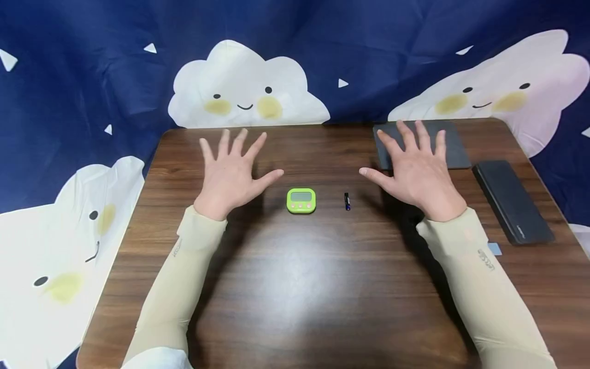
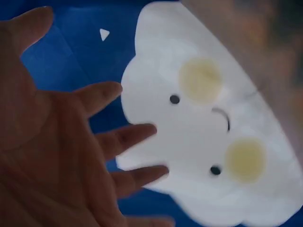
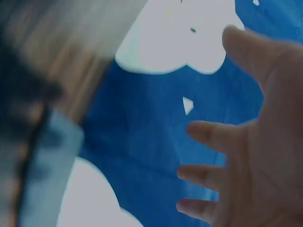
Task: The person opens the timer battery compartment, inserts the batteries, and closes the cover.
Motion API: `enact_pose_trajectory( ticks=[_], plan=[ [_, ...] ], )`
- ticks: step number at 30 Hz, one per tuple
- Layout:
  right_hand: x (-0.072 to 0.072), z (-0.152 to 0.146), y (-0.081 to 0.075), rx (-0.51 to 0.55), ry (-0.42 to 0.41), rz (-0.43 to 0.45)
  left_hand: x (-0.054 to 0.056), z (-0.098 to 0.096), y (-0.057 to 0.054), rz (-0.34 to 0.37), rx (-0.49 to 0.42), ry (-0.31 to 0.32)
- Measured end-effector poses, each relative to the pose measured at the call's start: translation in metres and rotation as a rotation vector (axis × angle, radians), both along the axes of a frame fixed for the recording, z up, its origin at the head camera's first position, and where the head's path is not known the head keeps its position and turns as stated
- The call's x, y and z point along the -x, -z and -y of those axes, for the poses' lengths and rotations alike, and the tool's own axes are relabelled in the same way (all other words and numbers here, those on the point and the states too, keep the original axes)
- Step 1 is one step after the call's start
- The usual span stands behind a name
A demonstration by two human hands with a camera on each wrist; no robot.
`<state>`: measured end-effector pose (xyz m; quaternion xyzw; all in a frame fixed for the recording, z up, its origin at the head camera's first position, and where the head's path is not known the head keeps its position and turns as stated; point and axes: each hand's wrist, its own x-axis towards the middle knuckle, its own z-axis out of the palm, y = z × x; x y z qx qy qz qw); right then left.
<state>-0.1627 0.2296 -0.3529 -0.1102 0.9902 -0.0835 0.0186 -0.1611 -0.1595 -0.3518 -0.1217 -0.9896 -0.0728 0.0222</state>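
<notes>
My left hand point(image 1: 229, 177) is held out with its fingers spread and nothing in it. Nearest to it is a green digital timer point(image 1: 301, 200), which lies on the table with its grey screen and small buttons facing up. To the timer's right lies a small dark battery point(image 1: 347, 201). My right hand point(image 1: 418, 171) also has its fingers spread and holds nothing. Its fingers overlap a dark grey flat mat point(image 1: 449, 146) in the head view. Both wrist views show the palms bare, the left palm point(image 2: 52, 142) and the right palm point(image 3: 274, 142).
A long black case point(image 1: 512, 202) lies near the right edge of the brown wooden table point(image 1: 295, 307). A small light-blue piece point(image 1: 494, 249) shows beside the right sleeve. Behind the table hangs a blue curtain point(image 1: 359, 41) printed with white clouds.
</notes>
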Motion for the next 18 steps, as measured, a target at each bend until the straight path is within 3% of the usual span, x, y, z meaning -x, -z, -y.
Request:
enact_pose_trajectory(
  ticks=[5,8,12,18],
  plan=[
    [0.007,0.02,0.02,0.176,-0.155,-0.039,0.012,0.0,0.021,0.065,-0.116,0.146],
    [0.009,0.034,0.036,0.276,-0.233,0.022,0.015,-0.004,0.037,0.115,-0.207,0.219],
    [0.005,0.055,0.052,0.372,-0.284,0.126,0.013,-0.013,0.049,0.197,-0.282,0.289],
    [-0.001,0.083,0.056,0.436,-0.339,0.205,0.003,-0.025,0.057,0.267,-0.25,0.339]
  ],
)
